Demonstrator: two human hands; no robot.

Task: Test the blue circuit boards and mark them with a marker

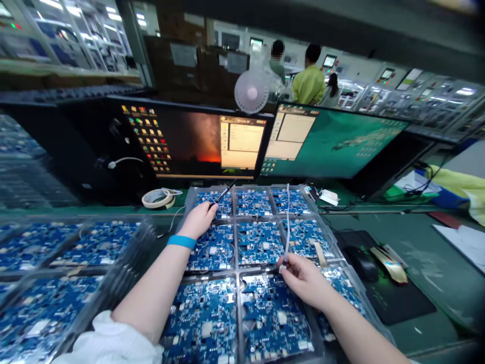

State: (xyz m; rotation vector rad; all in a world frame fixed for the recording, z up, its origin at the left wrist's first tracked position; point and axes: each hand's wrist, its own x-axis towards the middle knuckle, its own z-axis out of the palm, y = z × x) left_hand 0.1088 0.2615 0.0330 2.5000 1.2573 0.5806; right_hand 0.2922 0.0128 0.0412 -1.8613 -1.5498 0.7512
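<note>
My left hand point(200, 218), with a blue band at its wrist, is closed around a thin black pen-shaped tool point(224, 193) above the back left part of a clear plastic tray point(237, 275). Blue circuit boards point(259, 242) lie in the tray's compartments. Toward the tray's right side, my right hand point(303, 278) pinches a pale flat cable point(288, 222), which runs up across the boards to the back edge. The end of the cable at my fingertips is partly hidden. A small beige strip point(320, 254) lies on a board just right of that hand.
Stacked trays of blue boards point(34, 293) stand at the left. Two monitors point(189, 141) rise behind the tray, with a small fan point(251, 92) above them. A tape roll point(158, 198) lies back left; a black mouse point(361, 264) rests on a pad at right. People point(308, 83) stand farther back.
</note>
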